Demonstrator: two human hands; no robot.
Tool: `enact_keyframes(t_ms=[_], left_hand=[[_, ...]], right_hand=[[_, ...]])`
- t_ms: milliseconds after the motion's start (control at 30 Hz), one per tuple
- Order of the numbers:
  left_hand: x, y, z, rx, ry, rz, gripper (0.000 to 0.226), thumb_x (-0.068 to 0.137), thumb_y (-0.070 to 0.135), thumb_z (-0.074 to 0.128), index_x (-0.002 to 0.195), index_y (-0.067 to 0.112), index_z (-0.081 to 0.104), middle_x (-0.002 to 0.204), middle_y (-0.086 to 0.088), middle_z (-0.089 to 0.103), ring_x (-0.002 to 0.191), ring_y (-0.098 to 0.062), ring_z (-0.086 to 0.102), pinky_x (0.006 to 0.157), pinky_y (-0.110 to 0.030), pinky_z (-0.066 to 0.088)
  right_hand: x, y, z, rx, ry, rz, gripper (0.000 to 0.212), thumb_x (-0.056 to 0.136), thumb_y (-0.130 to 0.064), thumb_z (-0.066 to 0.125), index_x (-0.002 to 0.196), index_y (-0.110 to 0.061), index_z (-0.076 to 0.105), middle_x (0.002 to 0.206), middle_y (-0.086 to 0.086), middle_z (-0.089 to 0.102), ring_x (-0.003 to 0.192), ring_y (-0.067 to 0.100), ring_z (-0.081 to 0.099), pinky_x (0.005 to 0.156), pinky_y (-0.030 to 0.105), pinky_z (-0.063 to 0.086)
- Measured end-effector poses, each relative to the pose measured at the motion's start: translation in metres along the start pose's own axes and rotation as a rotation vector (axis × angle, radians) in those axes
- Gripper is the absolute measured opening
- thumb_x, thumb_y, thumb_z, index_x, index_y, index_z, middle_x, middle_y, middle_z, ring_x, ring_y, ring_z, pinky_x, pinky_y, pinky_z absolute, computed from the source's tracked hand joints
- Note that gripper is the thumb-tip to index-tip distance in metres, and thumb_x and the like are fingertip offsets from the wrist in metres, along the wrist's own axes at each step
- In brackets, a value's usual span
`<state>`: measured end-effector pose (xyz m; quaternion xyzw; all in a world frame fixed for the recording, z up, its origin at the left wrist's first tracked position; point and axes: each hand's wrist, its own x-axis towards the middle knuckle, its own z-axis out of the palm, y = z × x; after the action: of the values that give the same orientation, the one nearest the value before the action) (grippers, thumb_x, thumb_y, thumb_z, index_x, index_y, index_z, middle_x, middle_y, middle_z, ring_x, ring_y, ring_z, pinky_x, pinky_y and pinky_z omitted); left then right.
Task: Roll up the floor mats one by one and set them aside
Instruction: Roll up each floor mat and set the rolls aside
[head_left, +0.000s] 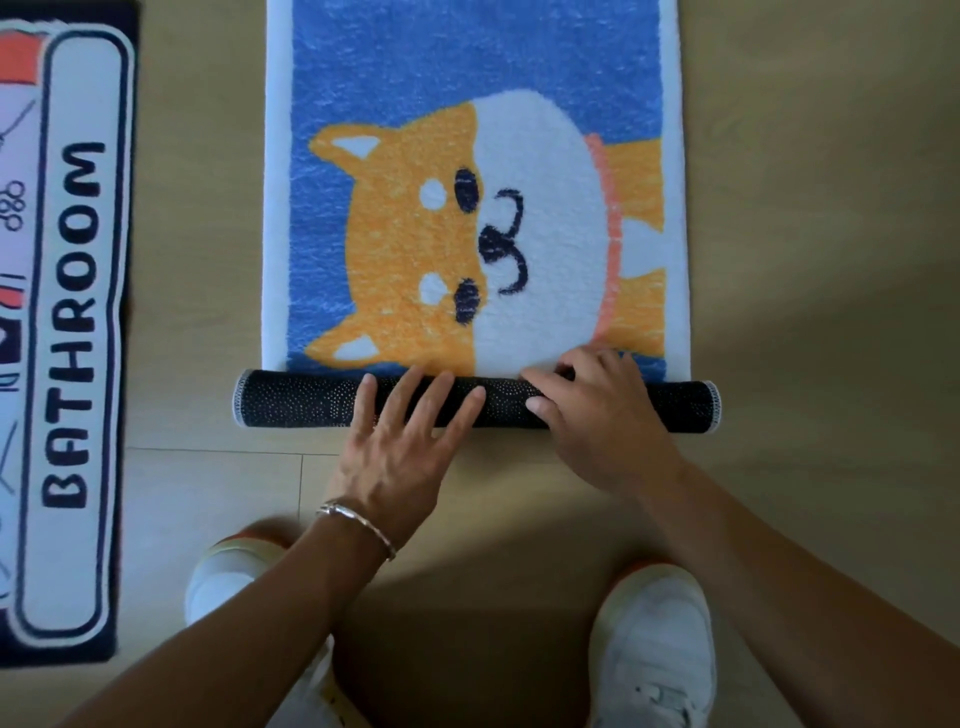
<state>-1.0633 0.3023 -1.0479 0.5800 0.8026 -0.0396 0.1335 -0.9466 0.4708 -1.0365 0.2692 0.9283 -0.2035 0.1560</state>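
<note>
Dog mat (467, 208) part-rolled from its near edge.
Left hand (400, 441) was pressed flat on the roll (301, 397); right hand (597, 415) was curled round it.

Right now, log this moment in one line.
dog mat: partly rolled | left hand: flat on roll | right hand: grips roll | BATHROOM mat: flat

2 hands on a part-rolled blue pile mat with an orange dog picture (467, 62).
The left hand (400, 441) lies flat on the black dotted roll (291, 397); the right hand (597, 415) curls its fingers over the roll's far edge.
</note>
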Motion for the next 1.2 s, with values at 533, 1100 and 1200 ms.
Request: enact_keyframes(t_ms=[533,1100,1200], left_hand=[[0.017,-0.029,-0.003,0.135,0.066,0.028,0.069,0.078,0.021,0.063,0.142,0.017,0.036,0.144,-0.016,0.041,0.131,-0.038,0.04,0.1,-0.067,0.024],[0.06,-0.047,-0.02,0.197,0.023,0.017,0.082,0.072,0.02,0.06,0.145,0.017,0.023,0.135,-0.016,0.044,0.124,-0.039,0.041,0.098,-0.069,0.025],[0.065,-0.045,-0.024,0.246,-0.057,-0.079,0.086,0.074,0.023,0.058,0.147,0.023,0.012,0.125,-0.012,0.045,0.109,-0.033,0.044,0.1,-0.061,0.027]], right_hand=[[0.021,-0.007,0.001,-0.215,-0.123,0.045,0.08,0.092,-0.066,0.027,0.151,-0.027,-0.01,0.16,0.009,-0.007,0.145,0.035,-0.01,0.115,0.052,-0.006],[0.044,-0.002,-0.018,-0.225,-0.09,-0.013,0.087,0.093,-0.042,0.053,0.15,-0.026,-0.012,0.16,0.006,-0.001,0.146,0.03,-0.006,0.116,0.051,-0.002],[0.056,-0.006,-0.026,-0.184,-0.128,0.011,0.08,0.091,-0.015,0.052,0.151,-0.027,0.0,0.156,0.007,0.011,0.144,0.029,0.008,0.116,0.05,0.007]])
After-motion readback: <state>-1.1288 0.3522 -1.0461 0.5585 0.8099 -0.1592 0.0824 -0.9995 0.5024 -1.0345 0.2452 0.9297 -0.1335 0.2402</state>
